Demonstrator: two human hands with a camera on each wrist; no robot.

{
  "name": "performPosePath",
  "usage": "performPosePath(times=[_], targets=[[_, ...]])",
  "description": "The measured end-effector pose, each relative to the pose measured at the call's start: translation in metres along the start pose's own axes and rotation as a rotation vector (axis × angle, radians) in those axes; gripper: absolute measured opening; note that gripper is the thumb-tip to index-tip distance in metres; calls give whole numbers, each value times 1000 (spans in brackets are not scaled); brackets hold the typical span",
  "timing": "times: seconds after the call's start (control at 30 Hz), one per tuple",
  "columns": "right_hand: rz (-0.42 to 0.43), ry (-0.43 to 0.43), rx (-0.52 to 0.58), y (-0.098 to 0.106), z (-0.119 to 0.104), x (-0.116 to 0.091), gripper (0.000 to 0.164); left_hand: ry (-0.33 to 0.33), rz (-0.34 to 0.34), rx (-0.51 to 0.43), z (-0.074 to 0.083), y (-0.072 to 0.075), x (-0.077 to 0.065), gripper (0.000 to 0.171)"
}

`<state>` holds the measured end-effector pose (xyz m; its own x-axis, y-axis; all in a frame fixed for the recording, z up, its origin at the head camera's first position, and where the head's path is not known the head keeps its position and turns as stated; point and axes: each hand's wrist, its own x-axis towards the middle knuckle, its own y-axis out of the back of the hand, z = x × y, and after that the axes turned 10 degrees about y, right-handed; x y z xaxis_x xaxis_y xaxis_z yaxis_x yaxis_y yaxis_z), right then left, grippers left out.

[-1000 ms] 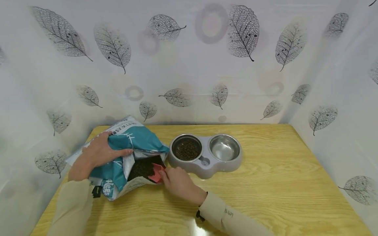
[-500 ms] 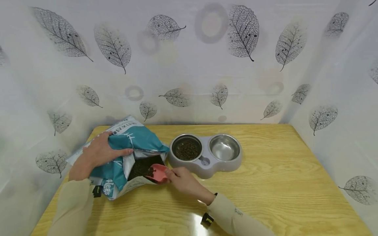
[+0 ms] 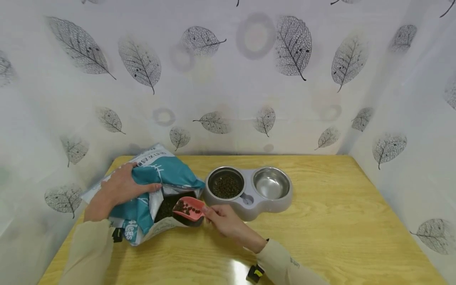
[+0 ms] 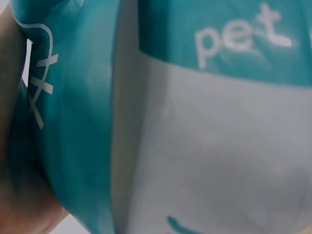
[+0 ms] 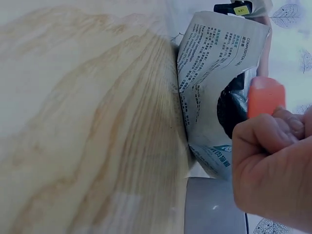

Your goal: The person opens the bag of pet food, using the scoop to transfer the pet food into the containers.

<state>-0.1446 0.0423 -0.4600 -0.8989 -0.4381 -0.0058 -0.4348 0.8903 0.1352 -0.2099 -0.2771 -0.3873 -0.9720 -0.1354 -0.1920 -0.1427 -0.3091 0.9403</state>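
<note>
A teal and white pet food bag (image 3: 174, 170) lies on its side at the left of the table, its mouth facing right with dark kibble (image 3: 165, 208) inside. My left hand (image 3: 122, 186) grips the bag near its mouth, thumb along the teal side; in the left wrist view, printed bag panels fill most of the picture. With my right hand (image 3: 228, 223) I hold a pink scoop (image 3: 196, 214) by its handle at the mouth, some brown kibble pieces in its pan. From the right wrist view, curled fingers close round the handle, and the scoop's underside (image 5: 267, 95) shows orange.
Right of the bag stands a grey double pet feeder (image 3: 249, 206), close to the bag's upper corner. Its left steel bowl (image 3: 210, 194) contains kibble; the right steel bowl (image 3: 271, 184) shows bare metal. A leaf-printed curtain (image 3: 228, 91) hangs behind the wooden table (image 3: 338, 221).
My right hand has drawn the scoop up out of the kibble and slightly right, tilting it so pieces show in its pan. My left hand stays on the bag. The head view shifted slightly.
</note>
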Motion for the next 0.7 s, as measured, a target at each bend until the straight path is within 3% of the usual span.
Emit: performPosePath(times=[0.37,0.7], targets=[[-2,48,209,-1,-1,-1,56,-17,14,-1,-1,0,-2,128],[-13,109,275,8,-6,1,55,-14,21,-1,-2,-1,-2,128]])
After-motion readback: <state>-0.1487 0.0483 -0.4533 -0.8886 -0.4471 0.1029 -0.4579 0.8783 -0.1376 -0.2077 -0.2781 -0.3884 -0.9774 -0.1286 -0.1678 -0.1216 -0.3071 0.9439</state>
